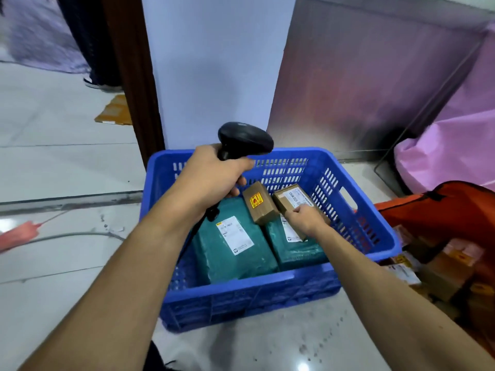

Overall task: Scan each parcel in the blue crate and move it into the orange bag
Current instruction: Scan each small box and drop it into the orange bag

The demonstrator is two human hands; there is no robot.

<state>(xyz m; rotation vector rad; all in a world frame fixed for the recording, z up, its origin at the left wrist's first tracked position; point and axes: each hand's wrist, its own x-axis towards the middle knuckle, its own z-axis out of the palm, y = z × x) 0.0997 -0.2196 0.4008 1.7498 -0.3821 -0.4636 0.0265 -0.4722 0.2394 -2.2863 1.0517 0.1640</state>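
Observation:
The blue crate (267, 287) stands on the floor in front of me. Inside lie two green wrapped parcels, one on the left (227, 253) and one on the right (297, 250), both with white labels. On top of them sit two small brown boxes: one with a yellow and red sticker (261, 203), one with a white label (290, 197). My left hand (211, 175) grips a black barcode scanner (245, 137) above the crate's far left. My right hand (305, 218) holds the near end of the labelled brown box. The orange bag (439, 212) lies open at the right, with several parcels in it.
A pink bag (450, 145) leans on a metal panel at the back right. A white wall and dark door frame (134, 76) rise behind the crate. On the tiled floor at the left are a grey cable (80, 235), a flat cardboard piece (115, 111) and someone's shoe (93, 83).

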